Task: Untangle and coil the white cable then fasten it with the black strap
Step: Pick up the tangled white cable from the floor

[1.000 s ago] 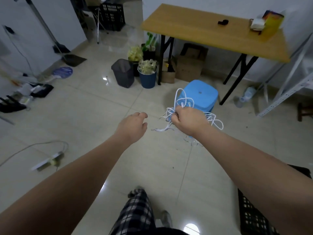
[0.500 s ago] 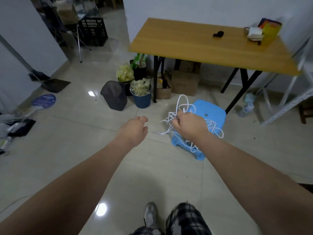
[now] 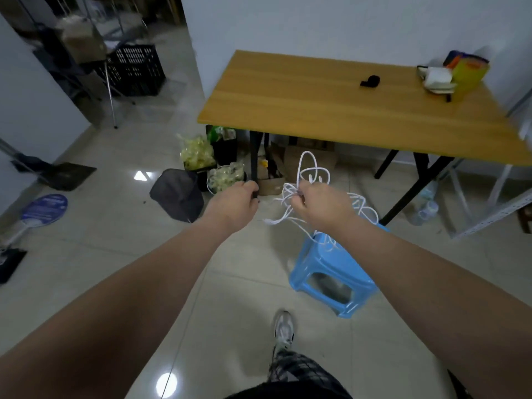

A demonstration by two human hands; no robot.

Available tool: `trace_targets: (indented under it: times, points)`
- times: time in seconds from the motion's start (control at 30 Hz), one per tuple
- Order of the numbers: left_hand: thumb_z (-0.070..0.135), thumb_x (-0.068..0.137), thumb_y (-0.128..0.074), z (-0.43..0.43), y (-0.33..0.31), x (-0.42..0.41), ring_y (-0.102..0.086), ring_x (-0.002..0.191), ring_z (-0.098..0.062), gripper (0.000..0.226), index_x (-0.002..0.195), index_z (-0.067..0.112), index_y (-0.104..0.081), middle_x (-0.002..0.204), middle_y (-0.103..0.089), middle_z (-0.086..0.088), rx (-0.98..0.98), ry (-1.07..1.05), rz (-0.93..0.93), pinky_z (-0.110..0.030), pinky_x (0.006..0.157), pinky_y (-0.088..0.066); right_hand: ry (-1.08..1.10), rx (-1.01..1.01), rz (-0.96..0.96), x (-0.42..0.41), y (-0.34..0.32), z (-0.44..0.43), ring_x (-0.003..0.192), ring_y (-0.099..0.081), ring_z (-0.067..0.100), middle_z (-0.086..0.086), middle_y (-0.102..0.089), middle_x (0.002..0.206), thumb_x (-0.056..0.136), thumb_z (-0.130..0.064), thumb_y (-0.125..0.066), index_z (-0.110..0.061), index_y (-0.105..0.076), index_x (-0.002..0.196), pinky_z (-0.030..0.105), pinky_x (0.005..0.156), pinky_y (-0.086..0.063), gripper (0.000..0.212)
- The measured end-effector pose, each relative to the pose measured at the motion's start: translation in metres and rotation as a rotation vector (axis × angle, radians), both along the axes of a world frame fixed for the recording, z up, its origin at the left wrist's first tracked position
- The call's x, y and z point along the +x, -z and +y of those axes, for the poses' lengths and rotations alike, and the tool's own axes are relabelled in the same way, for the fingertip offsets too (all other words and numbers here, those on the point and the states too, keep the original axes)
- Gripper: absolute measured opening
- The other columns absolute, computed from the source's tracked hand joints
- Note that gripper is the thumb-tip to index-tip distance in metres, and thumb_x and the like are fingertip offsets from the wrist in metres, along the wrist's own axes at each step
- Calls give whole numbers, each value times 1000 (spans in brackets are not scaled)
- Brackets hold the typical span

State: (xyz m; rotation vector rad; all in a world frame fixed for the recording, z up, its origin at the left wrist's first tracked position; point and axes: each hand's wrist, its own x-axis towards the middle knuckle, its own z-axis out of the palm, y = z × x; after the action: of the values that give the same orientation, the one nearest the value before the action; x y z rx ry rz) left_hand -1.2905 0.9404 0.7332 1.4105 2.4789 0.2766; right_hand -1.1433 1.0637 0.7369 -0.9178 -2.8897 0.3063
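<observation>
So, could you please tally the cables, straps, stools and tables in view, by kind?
cable: 1
strap: 1
stool: 1
table: 1
Total: 4

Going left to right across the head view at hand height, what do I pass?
A blue swatter → black mesh bin → left hand → right hand gripping the white cable → plastic bottle.
</observation>
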Motion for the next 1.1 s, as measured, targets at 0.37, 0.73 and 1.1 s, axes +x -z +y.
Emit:
trace_targets:
  times: [0.37,0.73,1.1]
  points:
    - [21,96,-41,130,18,-89,-55,104,-32,29,121,12,-51,116,-58,-13,-42,31,-21,-41,80,-47,38,-63,-25,-71,9,131,68,-45,27,7,-56,79,91,-33,-35,-11,-52,91,31,57,-31,28]
    - [23,99,-41,262,16,-193,-53,113,-33,37,134,12,-45,132,-52,-12,-22,136,-33,-41,90,-47,79,-69,-7,-170,3,231,75,-56,31,6,-56,77,91,-32,-38,-13,-51,86,30,56,-31,24]
    - [23,97,-44,409,-61,-279,-53,116,-31,37,132,14,-48,129,-55,-10,193,286,32,-39,91,-45,226,80,217,-242,-99,350,63,-45,24,1,-48,65,93,-33,-38,-15,-46,79,31,53,-28,24]
